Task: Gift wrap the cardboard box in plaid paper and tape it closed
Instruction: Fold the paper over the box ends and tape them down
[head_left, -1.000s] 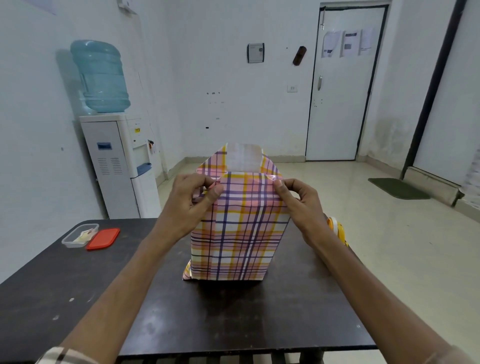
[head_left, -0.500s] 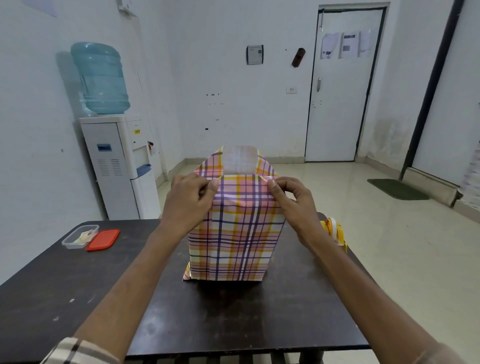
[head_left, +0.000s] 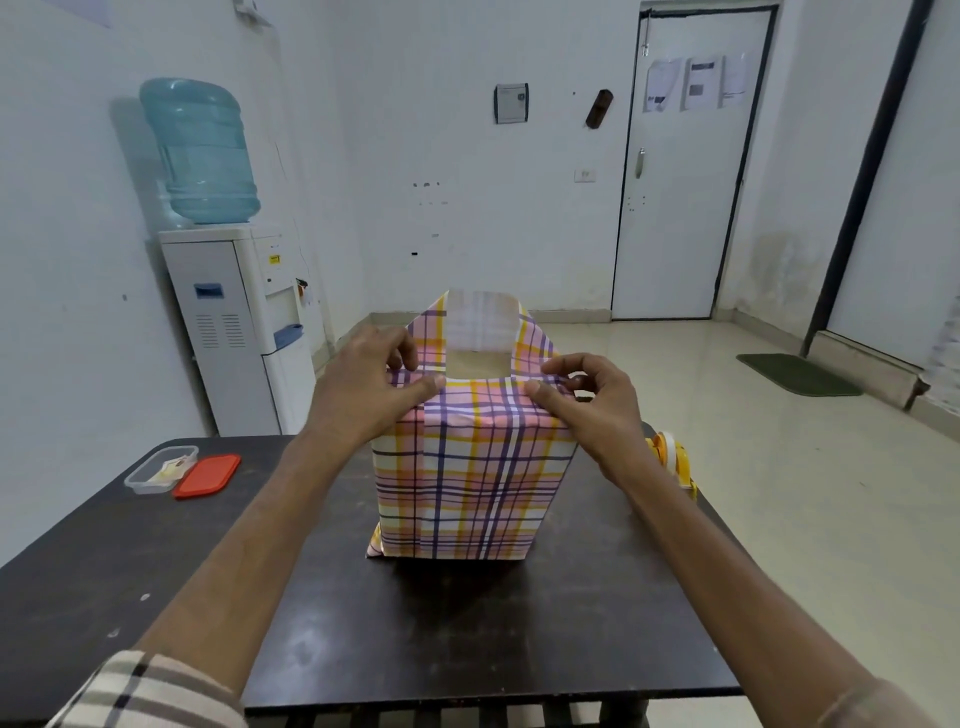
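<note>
Where the fingers close: left hand pinches the paper at the left corner of its folded top edge, thumb in front, fingers curled behind; right hand pinches the right corner likewise.
Paper: glossy plaid in pink, yellow and purple; creased flat down the front, side flaps standing, pale underside showing at the back.
Box: upright, mid-table; brown cardboard shows through the open top.
Table: dark, scuffed, rectangular.
Tape: yellow dispenser just behind the right wrist.
Tub: clear plastic, red lid beside it, far left.
</note>
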